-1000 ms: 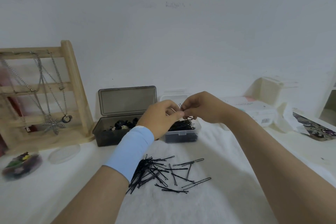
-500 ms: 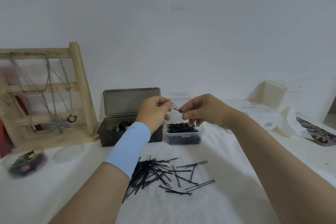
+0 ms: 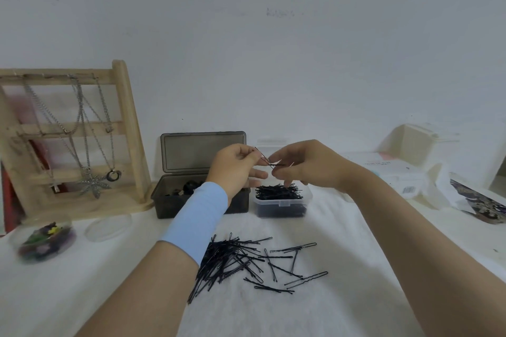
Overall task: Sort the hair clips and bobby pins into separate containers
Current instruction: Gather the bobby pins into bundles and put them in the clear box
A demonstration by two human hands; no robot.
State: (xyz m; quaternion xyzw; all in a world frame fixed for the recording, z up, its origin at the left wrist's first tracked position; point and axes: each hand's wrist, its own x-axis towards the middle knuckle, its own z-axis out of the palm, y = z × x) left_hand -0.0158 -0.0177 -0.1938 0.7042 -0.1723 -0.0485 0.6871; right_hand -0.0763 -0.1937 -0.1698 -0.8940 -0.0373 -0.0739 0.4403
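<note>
A: What do the hands have?
B: The left hand and right hand pinch a thin black bobby pin between them, above the clear tub heaped with pins.
A: Anything in the way?
B: The blue wristband covers part of the grey box (lid up, dark pieces inside) and the loose pin heap. A necklace stand is at the left.

Soft, even indoor light, rather dim; no glare. Faint shadows under bobby pins on white tabletop. Wide-angle bowing at edges: wooden jewelry stand leans. Overall focus soft; right-edge clutter smeared.
</note>
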